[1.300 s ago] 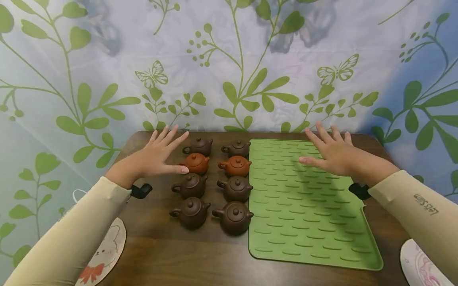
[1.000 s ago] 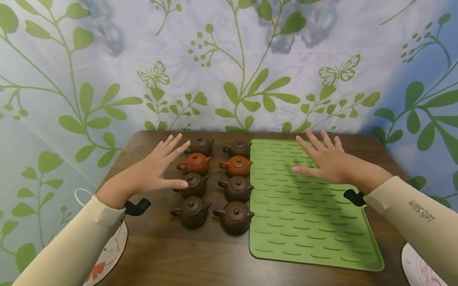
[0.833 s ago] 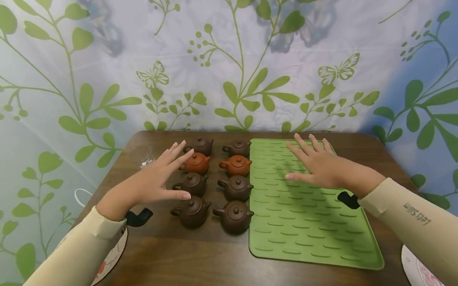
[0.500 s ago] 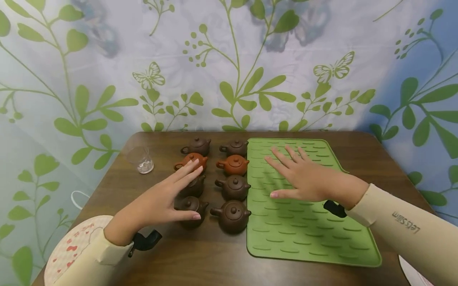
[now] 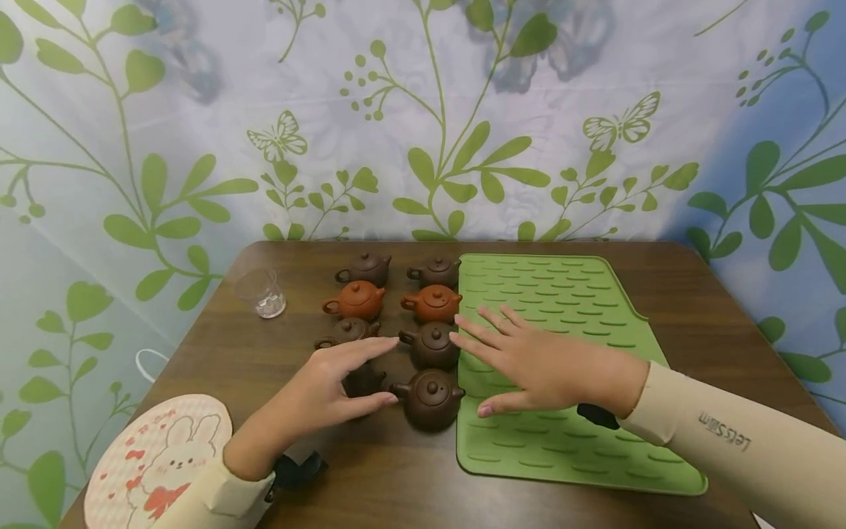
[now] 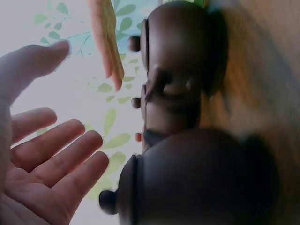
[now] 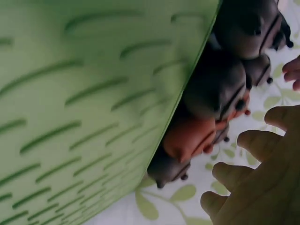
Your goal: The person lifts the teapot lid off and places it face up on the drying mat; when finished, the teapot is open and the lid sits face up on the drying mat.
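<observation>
Teapots [image 5: 431, 408], spouts [image 5: 460, 394] rightward, handles [image 5: 400, 390] left, long axes crosswise

Your teapots [image 5: 432, 411] look like smooth, matt clay, your table [image 5: 396, 481] softly shiny wood, your mat [image 5: 562, 297] ridged rubber, your sleeves [image 5: 747, 441] smooth cloth.

Eight teapots [image 5: 432, 400] stand in two columns mid-frame on a table [image 5: 377, 477], with a mat [image 5: 562, 279] just to their right, a glass [image 5: 269, 303] left and a placemat [image 5: 117, 459] lower left. A backdrop [image 5: 482, 99] hangs behind. The left hand [image 5: 324, 386] overlaps the lower-left teapot [image 5: 365, 380]; the right hand [image 5: 538, 360], the mat.
</observation>
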`<state>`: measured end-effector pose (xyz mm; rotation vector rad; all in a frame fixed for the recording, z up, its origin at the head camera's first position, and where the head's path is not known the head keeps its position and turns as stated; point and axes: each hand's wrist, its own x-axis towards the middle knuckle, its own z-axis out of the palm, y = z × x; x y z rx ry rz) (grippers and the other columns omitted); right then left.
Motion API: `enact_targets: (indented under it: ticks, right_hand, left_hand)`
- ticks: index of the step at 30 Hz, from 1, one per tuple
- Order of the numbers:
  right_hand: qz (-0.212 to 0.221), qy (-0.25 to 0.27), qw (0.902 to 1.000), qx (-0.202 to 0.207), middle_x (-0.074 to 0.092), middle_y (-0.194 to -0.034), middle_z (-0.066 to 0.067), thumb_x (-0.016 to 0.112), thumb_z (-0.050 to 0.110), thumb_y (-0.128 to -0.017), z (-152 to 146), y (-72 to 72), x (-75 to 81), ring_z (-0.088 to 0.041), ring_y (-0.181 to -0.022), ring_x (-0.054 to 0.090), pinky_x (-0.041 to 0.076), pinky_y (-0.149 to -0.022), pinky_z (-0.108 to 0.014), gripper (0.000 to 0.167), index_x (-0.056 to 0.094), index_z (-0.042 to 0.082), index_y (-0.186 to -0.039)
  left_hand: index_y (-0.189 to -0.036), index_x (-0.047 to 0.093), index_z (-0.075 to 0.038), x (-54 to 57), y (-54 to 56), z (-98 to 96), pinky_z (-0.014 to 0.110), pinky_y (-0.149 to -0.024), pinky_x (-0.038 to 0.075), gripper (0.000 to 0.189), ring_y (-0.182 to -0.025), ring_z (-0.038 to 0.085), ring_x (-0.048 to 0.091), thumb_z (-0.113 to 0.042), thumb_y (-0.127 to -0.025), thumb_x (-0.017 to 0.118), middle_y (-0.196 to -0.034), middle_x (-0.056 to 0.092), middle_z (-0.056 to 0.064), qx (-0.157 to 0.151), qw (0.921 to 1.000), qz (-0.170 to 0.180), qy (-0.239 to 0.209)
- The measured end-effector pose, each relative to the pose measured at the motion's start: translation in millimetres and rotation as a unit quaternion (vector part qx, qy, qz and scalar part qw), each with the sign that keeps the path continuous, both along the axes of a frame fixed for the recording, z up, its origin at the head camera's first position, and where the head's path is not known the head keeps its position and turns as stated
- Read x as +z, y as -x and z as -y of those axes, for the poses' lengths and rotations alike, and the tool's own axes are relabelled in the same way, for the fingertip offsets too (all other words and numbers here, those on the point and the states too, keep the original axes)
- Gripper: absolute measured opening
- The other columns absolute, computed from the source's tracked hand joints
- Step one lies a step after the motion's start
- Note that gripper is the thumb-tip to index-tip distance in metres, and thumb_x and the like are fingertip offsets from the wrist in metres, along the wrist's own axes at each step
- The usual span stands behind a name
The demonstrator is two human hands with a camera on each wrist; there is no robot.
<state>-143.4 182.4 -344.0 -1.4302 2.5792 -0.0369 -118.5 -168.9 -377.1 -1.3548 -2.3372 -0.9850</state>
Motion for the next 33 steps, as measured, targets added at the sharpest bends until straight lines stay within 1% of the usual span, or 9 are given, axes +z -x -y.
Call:
enact_targets:
  ticks: [4,7,11,15,20,24,27,29,33]
  right_hand:
    - [0.008,-0.009,0.9997,0.021,0.008,-0.175,-0.011,0.052,0.071,-0.101,9.0,-4.3,-4.7,-0.040,-0.157,0.002,0.010,-0.122,-0.062,0.097,0.018,0.012,-0.170]
    - [0.010,-0.011,0.9993,0.034,0.009,-0.175,-0.010,0.052,0.069,-0.102,13.5,-5.6,-10.0,-0.038,-0.158,0.002,0.013,-0.123,-0.060,0.096,0.018,0.012,-0.170]
    - [-0.013,0.000,0.9978,0.065,0.013,-0.174,-0.012,0.051,0.069,-0.102,20.2,-7.1,-16.7,-0.039,-0.158,0.008,0.015,-0.124,-0.055,0.094,0.021,0.010,-0.170]
    - [-0.042,0.018,0.9941,0.098,0.020,-0.172,-0.015,0.046,0.069,-0.104,26.1,-9.6,-21.5,-0.038,-0.157,0.016,0.018,-0.124,-0.054,0.091,0.027,0.006,-0.167]
    - [-0.066,0.041,0.9893,0.124,0.030,-0.168,-0.018,0.049,0.058,-0.108,33.7,-11.8,-25.0,-0.037,-0.154,0.025,0.023,-0.123,-0.052,0.080,0.036,0.002,-0.163]
    - [-0.083,0.061,0.9874,0.120,0.041,-0.163,-0.016,0.055,0.046,-0.110,37.7,-12.3,-27.3,-0.034,-0.150,0.036,0.030,-0.120,-0.047,0.067,0.044,0.002,-0.160]
    - [-0.092,0.095,0.9835,0.123,0.051,-0.155,-0.013,0.062,0.038,-0.109,40.9,-11.0,-28.3,-0.030,-0.144,0.046,0.037,-0.118,-0.044,0.058,0.053,0.003,-0.154]
    - [-0.100,0.120,0.9789,0.132,0.058,-0.149,-0.012,0.066,0.032,-0.107,43.7,-9.5,-29.3,-0.028,-0.138,0.053,0.041,-0.114,-0.042,0.051,0.058,0.003,-0.149]
    - [-0.115,0.153,0.9703,0.147,0.067,-0.136,-0.010,0.073,0.021,-0.104,49.3,-6.5,-31.8,-0.024,-0.126,0.062,0.049,-0.107,-0.038,0.039,0.067,0.005,-0.138]
  left_hand:
    - [-0.132,0.071,0.000,-8.8,-1.3,-6.7,0.034,-0.095,0.056,0.055,-0.116,0.020,0.069,-0.013,-0.084,0.093,-0.128,0.072,0.009,-0.009,0.9999,-0.006,-0.002]
    - [-0.125,0.075,-0.001,-13.6,-2.5,-10.4,0.032,-0.092,0.058,0.048,-0.109,0.018,0.072,-0.007,-0.082,0.093,-0.120,0.075,0.008,-0.011,0.9998,-0.015,-0.002]
    - [-0.119,0.076,0.001,-17.9,-4.9,-13.7,0.030,-0.088,0.059,0.041,-0.103,0.017,0.074,-0.001,-0.081,0.091,-0.114,0.076,0.009,-0.013,0.9990,-0.041,0.006]
    - [-0.116,0.077,0.003,-20.4,-8.6,-17.0,0.029,-0.087,0.059,0.038,-0.102,0.018,0.074,0.002,-0.080,0.090,-0.113,0.077,0.009,-0.012,0.9979,-0.060,0.020]
    - [-0.113,0.078,0.002,-24.3,-13.7,-21.7,0.033,-0.086,0.060,0.035,-0.100,0.018,0.074,0.003,-0.080,0.090,-0.109,0.077,0.008,0.014,0.9967,-0.073,0.031]
    - [-0.109,0.078,0.001,-28.2,-16.7,-25.2,0.034,-0.084,0.060,0.032,-0.097,0.018,0.075,0.004,-0.080,0.089,-0.105,0.077,0.007,0.043,0.9953,-0.080,0.033]
    - [-0.107,0.078,0.000,-30.4,-18.2,-27.3,0.033,-0.083,0.061,0.030,-0.095,0.018,0.075,0.007,-0.080,0.088,-0.102,0.078,0.006,0.067,0.9936,-0.083,0.036]
    - [-0.106,0.078,-0.001,-31.5,-19.0,-28.5,0.033,-0.082,0.061,0.028,-0.094,0.017,0.075,0.010,-0.081,0.085,-0.102,0.077,0.005,0.079,0.9919,-0.090,0.042]
    - [-0.103,0.078,-0.002,-34.5,-20.0,-30.8,0.032,-0.081,0.060,0.029,-0.093,0.017,0.074,0.016,-0.080,0.081,-0.100,0.077,0.005,0.092,0.9892,-0.103,0.050]
